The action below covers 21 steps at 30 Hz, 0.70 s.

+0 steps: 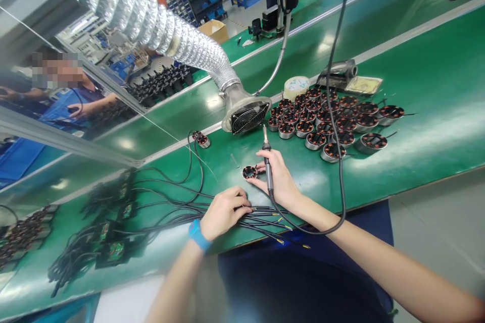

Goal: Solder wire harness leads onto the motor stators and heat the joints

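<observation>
The right hand (278, 179) is closed around a soldering iron (268, 169), its tip up at 12 o'clock toward a fume extractor hood (248, 118). Its fingertips (258, 166) sit just beside a wound motor stator (249, 172), which lies on the green desk (417, 86) at 9 o'clock from that hand. The left hand (224, 212), wearing a blue wristband (197, 234), lies over a bundle of black leads (265, 222); whether it grips them cannot be told (the fingers look loosely curled). If the iron tilts down, its hot tip could melt that insulation or burn a finger. Its cord (339, 161), looping beside the right forearm, could snag and tug the iron. A careless nudge could also slide the stator away. About 20 more stators (314, 122) stand at 1 o'clock.
</observation>
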Each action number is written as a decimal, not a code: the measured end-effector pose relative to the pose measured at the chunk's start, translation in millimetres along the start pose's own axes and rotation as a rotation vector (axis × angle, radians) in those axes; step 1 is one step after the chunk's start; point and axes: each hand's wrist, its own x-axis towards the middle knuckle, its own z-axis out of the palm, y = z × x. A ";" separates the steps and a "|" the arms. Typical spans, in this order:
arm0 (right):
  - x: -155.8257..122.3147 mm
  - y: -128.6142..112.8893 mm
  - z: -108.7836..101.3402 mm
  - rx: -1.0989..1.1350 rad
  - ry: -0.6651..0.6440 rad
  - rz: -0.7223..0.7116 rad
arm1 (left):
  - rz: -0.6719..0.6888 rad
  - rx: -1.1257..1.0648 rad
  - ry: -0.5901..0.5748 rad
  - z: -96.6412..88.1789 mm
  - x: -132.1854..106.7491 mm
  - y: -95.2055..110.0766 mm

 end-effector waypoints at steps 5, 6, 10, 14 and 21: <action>0.0 -8.6 0.1 -0.049 0.002 -0.071 | -0.115 -0.215 0.317 -9.1 14.1 -8.3; -1.3 -10.9 -0.4 -0.064 0.041 -0.092 | -0.163 -0.260 0.397 -11.3 17.8 -9.7; -6.1 -17.9 -1.3 -0.117 0.197 -0.156 | -0.244 -0.420 0.527 -14.6 31.8 -15.7; -4.0 -19.0 -0.3 -0.128 0.189 -0.196 | -0.257 -0.536 0.507 -11.7 37.0 -19.8; -0.3 -10.2 3.9 -0.349 -0.012 -0.388 | -0.296 -0.621 0.491 -9.1 34.4 -23.4</action>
